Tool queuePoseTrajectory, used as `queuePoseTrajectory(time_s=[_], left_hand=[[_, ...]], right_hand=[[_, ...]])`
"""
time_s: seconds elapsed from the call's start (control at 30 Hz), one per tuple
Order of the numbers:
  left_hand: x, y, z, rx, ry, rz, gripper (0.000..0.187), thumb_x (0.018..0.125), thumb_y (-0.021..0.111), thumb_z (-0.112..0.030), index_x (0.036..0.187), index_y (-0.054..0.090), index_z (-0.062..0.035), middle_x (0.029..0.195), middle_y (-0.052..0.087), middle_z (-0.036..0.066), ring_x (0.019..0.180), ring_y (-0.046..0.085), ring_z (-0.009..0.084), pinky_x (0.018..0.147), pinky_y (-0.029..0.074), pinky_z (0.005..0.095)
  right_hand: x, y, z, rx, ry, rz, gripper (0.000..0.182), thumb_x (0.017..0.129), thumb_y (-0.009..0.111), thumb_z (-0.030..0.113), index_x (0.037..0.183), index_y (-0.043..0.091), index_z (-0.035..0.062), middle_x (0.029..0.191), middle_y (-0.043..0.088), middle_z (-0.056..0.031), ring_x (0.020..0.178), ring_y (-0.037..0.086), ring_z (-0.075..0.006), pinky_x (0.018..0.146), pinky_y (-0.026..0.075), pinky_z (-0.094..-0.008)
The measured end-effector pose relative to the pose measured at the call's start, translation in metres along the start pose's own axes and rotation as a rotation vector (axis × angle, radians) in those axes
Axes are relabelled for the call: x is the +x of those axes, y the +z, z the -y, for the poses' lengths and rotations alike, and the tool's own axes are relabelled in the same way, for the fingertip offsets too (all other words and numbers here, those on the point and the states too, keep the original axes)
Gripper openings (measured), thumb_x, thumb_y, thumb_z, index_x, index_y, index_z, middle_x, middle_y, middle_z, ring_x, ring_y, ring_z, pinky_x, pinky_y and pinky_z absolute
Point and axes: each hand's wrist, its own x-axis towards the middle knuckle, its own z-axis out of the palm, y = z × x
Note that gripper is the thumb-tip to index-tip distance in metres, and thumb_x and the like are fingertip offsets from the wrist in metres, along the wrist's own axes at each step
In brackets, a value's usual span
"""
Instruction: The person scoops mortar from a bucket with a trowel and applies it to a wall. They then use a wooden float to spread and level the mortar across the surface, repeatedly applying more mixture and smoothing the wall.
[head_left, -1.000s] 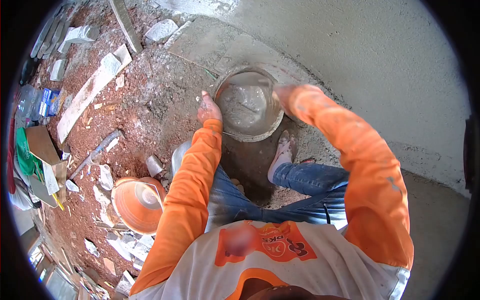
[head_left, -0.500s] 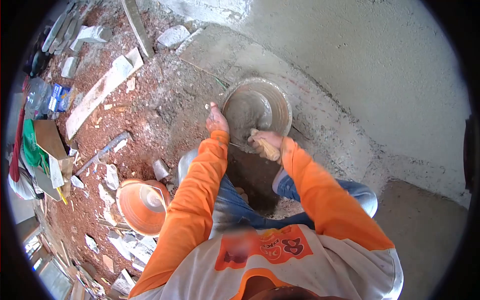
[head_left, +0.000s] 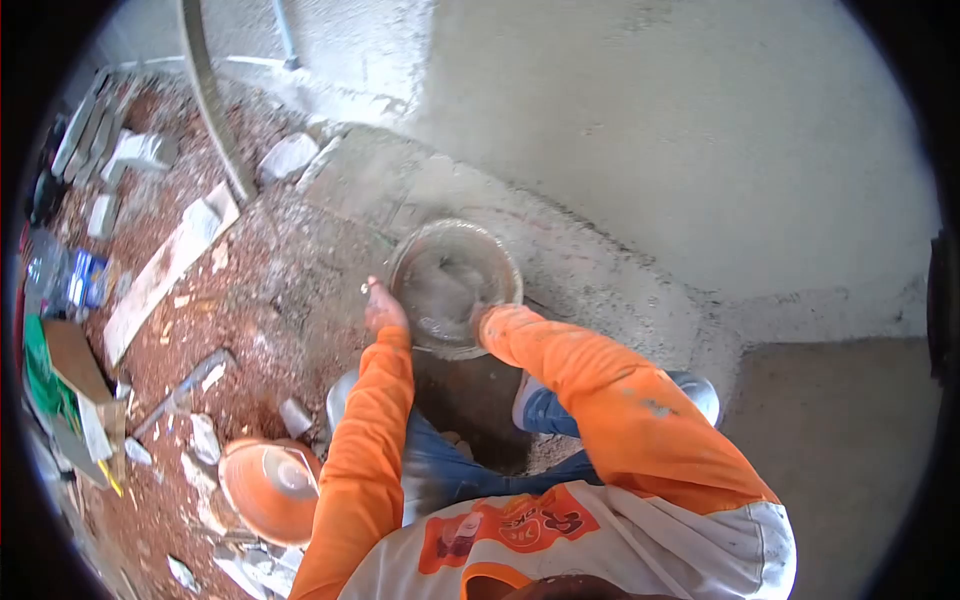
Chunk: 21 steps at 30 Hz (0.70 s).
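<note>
A round bucket (head_left: 508, 262) of wet grey mortar (head_left: 440, 300) stands on the ground between my feet. My left hand (head_left: 383, 308) is closed against the left side of its rim, with a small white spot near the fingertips. My right hand (head_left: 481, 318) reaches over the near right rim into the bucket. Its fingers are mostly hidden and blurred by motion. The pale-handled tool that showed in this hand a moment earlier is out of sight now, inside or behind the hand.
To the left lie an orange bucket (head_left: 262, 495), a plank (head_left: 165, 280), a long-handled tool (head_left: 185, 388) and rubble on reddish soil. A concrete ledge (head_left: 600, 260) and plastered wall (head_left: 680, 140) rise beyond the bucket. A curved post (head_left: 210, 100) leans at the back left.
My right hand has gone from above the near rim down into the bucket, and the pale handle is now hidden. The whole view has shifted, so things appear lower and further left.
</note>
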Motion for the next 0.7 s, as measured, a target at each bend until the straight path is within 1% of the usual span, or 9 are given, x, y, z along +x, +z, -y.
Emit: queuePoseTrajectory(time_s=[0.13, 0.17, 0.2, 0.37, 0.5, 0.57, 0.6, 0.67, 0.7], left_hand=[[-0.015, -0.008, 0.003, -0.088, 0.16, 0.014, 0.077, 0.084, 0.022, -0.062, 0.104, 0.059, 0.0027, 0.106, 0.053, 0.029, 0.106, 0.048, 0.0407, 0.09, 0.037, 0.0445], [-0.018, -0.011, -0.002, -0.114, 0.193, 0.005, 0.077, 0.084, 0.022, -0.062, 0.104, 0.058, 0.0032, 0.106, 0.053, 0.03, 0.106, 0.048, 0.0411, 0.09, 0.036, 0.0449], [-0.014, -0.008, -0.004, -0.132, 0.208, 0.009, 0.077, 0.084, 0.022, -0.062, 0.104, 0.058, 0.0032, 0.106, 0.053, 0.03, 0.106, 0.048, 0.0411, 0.09, 0.036, 0.0449], [-0.017, -0.008, 0.0, -0.058, 0.101, -0.01, 0.076, 0.083, 0.026, -0.063, 0.105, 0.058, 0.0027, 0.106, 0.054, 0.029, 0.105, 0.048, 0.0422, 0.088, 0.037, 0.0457], [-0.022, -0.014, -0.009, -0.046, 0.178, 0.031, 0.077, 0.082, 0.028, -0.064, 0.106, 0.057, 0.0036, 0.105, 0.054, 0.029, 0.104, 0.049, 0.0417, 0.087, 0.038, 0.0457], [-0.009, -0.007, 0.006, -0.09, 0.181, 0.023, 0.079, 0.082, 0.026, -0.064, 0.107, 0.056, 0.0047, 0.105, 0.054, 0.029, 0.105, 0.049, 0.0407, 0.087, 0.039, 0.0452], [-0.009, -0.009, 0.008, -0.062, 0.149, 0.013, 0.079, 0.082, 0.026, -0.064, 0.107, 0.056, 0.0047, 0.105, 0.054, 0.029, 0.105, 0.049, 0.0407, 0.087, 0.039, 0.0452], [-0.004, -0.007, 0.006, 0.046, 0.178, 0.111, 0.079, 0.083, 0.022, -0.063, 0.107, 0.056, 0.0036, 0.111, 0.052, 0.028, 0.11, 0.047, 0.0377, 0.092, 0.037, 0.0425], [0.003, 0.002, 0.013, 0.047, 0.288, 0.093, 0.076, 0.086, 0.019, -0.059, 0.107, 0.056, 0.0036, 0.111, 0.051, 0.028, 0.11, 0.047, 0.0371, 0.093, 0.036, 0.0421]], right_hand=[[-0.072, -0.048, -0.022, 0.187, -0.037, 0.113, 0.03, 0.079, 0.053, 0.026, 0.103, 0.058, 0.0085, 0.084, 0.063, -0.0096, 0.081, 0.062, -0.0245, 0.071, 0.048, -0.0384], [-0.095, -0.074, -0.032, 0.492, 0.03, 0.315, 0.03, 0.081, 0.053, 0.031, 0.101, 0.061, 0.0104, 0.079, 0.063, -0.0094, 0.08, 0.062, -0.0225, 0.071, 0.048, -0.0373], [-0.091, -0.07, -0.046, 0.536, 0.02, 0.179, 0.032, 0.084, 0.047, 0.031, 0.105, 0.06, 0.0092, 0.087, 0.064, -0.0081, 0.084, 0.062, -0.0218, 0.074, 0.049, -0.0374], [-0.021, -0.006, -0.032, 0.129, 0.081, 0.06, 0.032, 0.082, 0.049, 0.029, 0.105, 0.058, 0.0084, 0.087, 0.064, -0.0076, 0.081, 0.062, -0.0219, 0.069, 0.048, -0.0362], [-0.106, -0.055, -0.018, 0.484, 0.042, 0.141, 0.03, 0.084, 0.046, 0.029, 0.101, 0.061, 0.0084, 0.087, 0.064, -0.0056, 0.08, 0.061, -0.0193, 0.068, 0.049, -0.0348], [-0.074, -0.026, -0.048, 0.805, -0.011, 0.211, 0.029, 0.077, 0.055, 0.033, 0.088, 0.058, 0.0064, 0.069, 0.058, -0.0049, 0.061, 0.057, -0.0174, 0.052, 0.046, -0.0336], [-0.082, -0.042, -0.054, 0.794, -0.103, 0.149, 0.027, 0.077, 0.053, 0.033, 0.082, 0.057, 0.0065, 0.064, 0.053, -0.0041, 0.057, 0.055, -0.0178, 0.051, 0.046, -0.0345], [-0.038, -0.014, -0.079, 0.657, -0.02, -0.069, 0.026, 0.076, 0.054, 0.029, 0.089, 0.06, 0.0068, 0.078, 0.061, -0.0105, 0.064, 0.059, -0.0214, 0.058, 0.048, -0.0376], [0.026, 0.01, -0.092, -0.079, -0.104, -0.021, 0.026, 0.078, 0.053, 0.028, 0.091, 0.061, 0.0068, 0.088, 0.063, -0.0125, 0.07, 0.06, -0.0251, 0.064, 0.048, -0.0393]])
